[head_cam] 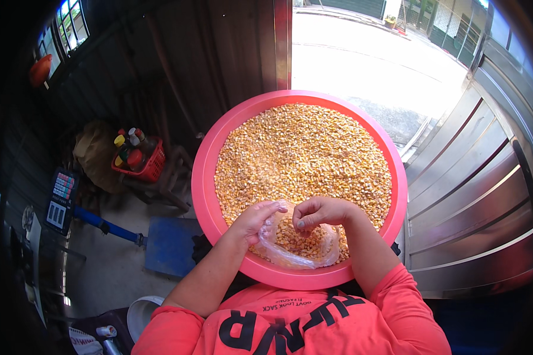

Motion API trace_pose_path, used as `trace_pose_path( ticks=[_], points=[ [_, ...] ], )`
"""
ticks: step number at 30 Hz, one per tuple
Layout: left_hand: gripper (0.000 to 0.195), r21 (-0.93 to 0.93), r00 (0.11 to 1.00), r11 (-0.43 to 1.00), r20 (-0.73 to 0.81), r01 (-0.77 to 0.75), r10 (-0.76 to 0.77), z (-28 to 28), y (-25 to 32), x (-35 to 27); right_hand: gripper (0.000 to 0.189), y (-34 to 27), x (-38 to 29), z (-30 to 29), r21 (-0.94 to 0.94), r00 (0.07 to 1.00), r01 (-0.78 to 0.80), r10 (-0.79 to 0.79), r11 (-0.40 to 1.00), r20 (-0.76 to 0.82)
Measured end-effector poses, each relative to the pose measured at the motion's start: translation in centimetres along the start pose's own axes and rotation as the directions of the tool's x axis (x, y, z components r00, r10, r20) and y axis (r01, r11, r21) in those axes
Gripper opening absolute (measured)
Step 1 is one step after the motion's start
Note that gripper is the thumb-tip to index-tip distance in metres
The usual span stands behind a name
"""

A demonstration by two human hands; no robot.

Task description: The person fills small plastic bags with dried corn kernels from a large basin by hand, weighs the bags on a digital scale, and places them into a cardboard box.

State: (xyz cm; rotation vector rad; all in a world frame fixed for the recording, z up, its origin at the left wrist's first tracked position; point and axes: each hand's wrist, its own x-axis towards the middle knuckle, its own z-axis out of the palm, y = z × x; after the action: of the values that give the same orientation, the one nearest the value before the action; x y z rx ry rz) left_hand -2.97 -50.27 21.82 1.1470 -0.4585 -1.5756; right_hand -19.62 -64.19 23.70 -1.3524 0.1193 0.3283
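A large round pink plastic tub [204,177] full of dried corn kernels [306,146] rests before me, close against my body. Near its front rim stands a clear plastic bag [288,259], its mouth spread wide, with corn kernels inside. My left hand [258,219] grips the left edge of this bag between thumb and fingers. Over the bag's mouth is my right hand [315,215], its fingers curled down with the thumb against them; whether kernels are between the fingertips is hidden.
At left, a red plastic basket [160,162] of bottles sits on a wooden stool [175,191]. A platform scale has a blue plate [171,244] and a display [61,202]. A white bucket [143,313] stands lower left. A metal door [475,186] is at right, beside a bright doorway.
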Motion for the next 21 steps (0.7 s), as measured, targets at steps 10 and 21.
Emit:
trace_pose_path(
  ticks=[10, 21],
  points=[
    [0.020, -0.027, 1.000, 1.000, 0.026, 0.011, -0.010, -0.3, -0.1, 0.1, 0.022, -0.1, 0.1, 0.1, -0.262, 0.999, 0.026, -0.018, 0.965, 0.034],
    [0.021, -0.010, 0.999, 1.000, 0.035, 0.020, -0.019, -0.1, 0.0, -0.1, 0.024, 1.8, 0.8, -2.5, -0.229, 0.741, -0.017, -0.142, 0.973, -0.657]
  ],
)
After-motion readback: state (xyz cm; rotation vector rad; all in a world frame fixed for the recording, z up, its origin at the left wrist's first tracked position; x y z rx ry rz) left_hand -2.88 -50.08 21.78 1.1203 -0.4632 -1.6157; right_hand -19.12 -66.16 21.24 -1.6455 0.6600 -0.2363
